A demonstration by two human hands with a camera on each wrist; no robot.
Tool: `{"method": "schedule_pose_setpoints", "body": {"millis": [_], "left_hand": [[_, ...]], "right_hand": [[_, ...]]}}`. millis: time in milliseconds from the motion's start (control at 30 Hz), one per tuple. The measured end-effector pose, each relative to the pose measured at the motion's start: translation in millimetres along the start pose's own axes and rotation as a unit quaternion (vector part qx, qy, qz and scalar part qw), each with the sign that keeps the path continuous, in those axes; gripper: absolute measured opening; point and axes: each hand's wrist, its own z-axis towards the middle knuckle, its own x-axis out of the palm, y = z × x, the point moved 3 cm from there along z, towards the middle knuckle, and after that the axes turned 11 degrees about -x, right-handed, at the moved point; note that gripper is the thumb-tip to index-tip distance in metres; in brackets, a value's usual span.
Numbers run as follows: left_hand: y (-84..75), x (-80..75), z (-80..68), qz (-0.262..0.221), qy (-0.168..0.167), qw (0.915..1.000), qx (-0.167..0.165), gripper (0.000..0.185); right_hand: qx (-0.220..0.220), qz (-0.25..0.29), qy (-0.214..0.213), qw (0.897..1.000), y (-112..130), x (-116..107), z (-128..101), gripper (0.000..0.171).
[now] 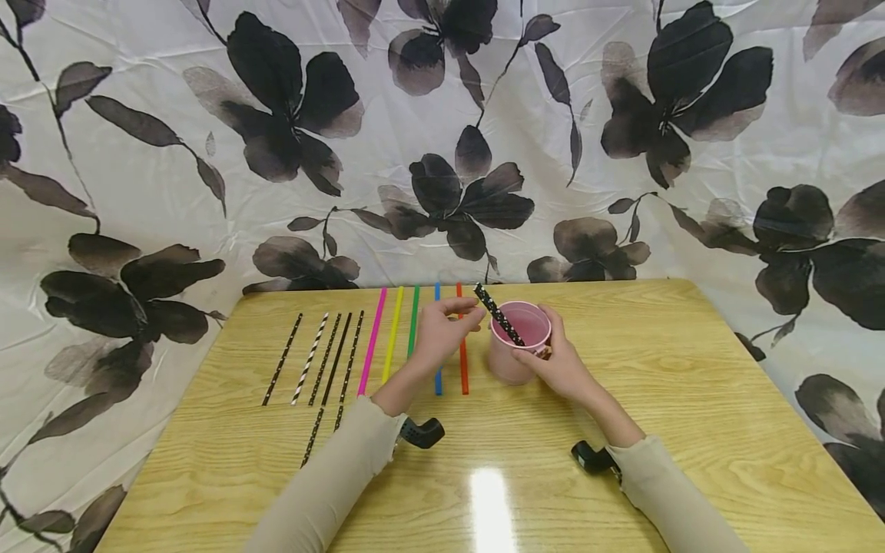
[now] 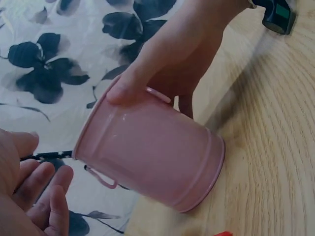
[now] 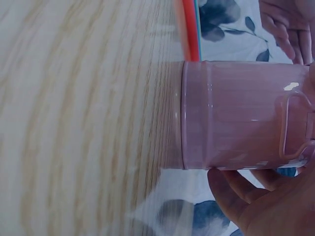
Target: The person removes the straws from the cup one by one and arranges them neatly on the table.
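A small pink bucket (image 1: 510,362) with wire handles stands upright on the table. My right hand (image 1: 558,361) grips its rim and side, the thumb at the near edge; the right wrist view shows fingers against the bucket's wall (image 3: 241,115). A black straw with white spots (image 1: 499,315), perhaps more than one together, leans in the bucket with its upper end out past the rim. Beside that end is my left hand (image 1: 445,326), fingers loosely bent. In the left wrist view the thumb and fingers of the left hand (image 2: 32,182) are apart around the straw's end (image 2: 54,155).
Left of the bucket lie pink (image 1: 372,342), yellow (image 1: 392,336), green (image 1: 413,322), blue (image 1: 439,382) and red (image 1: 464,372) straws. Farther left are several black patterned straws (image 1: 282,361) and a black-and-white striped one (image 1: 309,359). A floral cloth (image 1: 387,253) hangs behind the table (image 1: 657,369).
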Motion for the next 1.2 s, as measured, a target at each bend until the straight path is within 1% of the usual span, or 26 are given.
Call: {"method": "schedule_pose_setpoints", "body": {"millis": [133, 267, 433, 533, 633, 700, 867, 933, 1000, 1100, 1200], "left_hand": [[0.4, 7.3, 1.7, -0.019, -0.023, 0.9995, 0.008, 0.022], [1.1, 15.8, 5.8, -0.027, -0.049, 0.9984, -0.006, 0.023], [3.1, 21.4, 9.5, -0.014, -0.087, 0.9958, -0.025, 0.021], [4.2, 22.9, 11.6, 0.0, -0.1, 0.9942, -0.038, 0.022], [7.0, 24.2, 14.0, 0.004, -0.103, 0.9933, -0.053, 0.021], [8.6, 24.9, 14.9, 0.004, -0.105, 0.9928, -0.057, 0.02], [9.1, 27.0, 17.0, -0.012, -0.095, 0.9941, -0.049, 0.024], [9.4, 28.5, 18.0, -0.014, -0.09, 0.9944, -0.053, 0.024], [9.5, 29.9, 18.6, -0.012, -0.086, 0.9944, -0.061, 0.021], [8.6, 31.1, 19.7, -0.001, -0.09, 0.9937, -0.066, 0.015], [8.1, 31.9, 20.0, 0.011, -0.091, 0.9931, -0.073, 0.02]], "right_hand": [[-0.004, 0.004, 0.0, 1.0, -0.3, 0.6, 0.6, 0.09], [-0.006, 0.005, -0.005, 1.0, 0.1, 0.0, 0.7, 0.09], [-0.005, 0.002, -0.005, 1.0, 0.0, 0.5, 0.1, 0.091], [-0.006, 0.001, -0.006, 1.0, -0.8, 0.2, 0.2, 0.091], [-0.005, 0.0, -0.008, 1.0, -1.7, -0.7, 0.3, 0.09], [-0.006, -0.002, -0.006, 1.0, -1.8, -1.2, 0.2, 0.09], [-0.005, -0.005, -0.007, 1.0, 0.1, -1.0, 0.9, 0.091], [-0.006, -0.006, -0.008, 1.0, 0.8, -0.7, 0.8, 0.092], [-0.008, -0.006, -0.01, 1.0, 1.1, -0.3, 0.7, 0.092], [-0.01, -0.008, -0.011, 1.0, 0.5, 0.2, 0.8, 0.091], [-0.009, -0.005, -0.01, 1.0, 0.1, 0.6, 0.4, 0.091]]}}
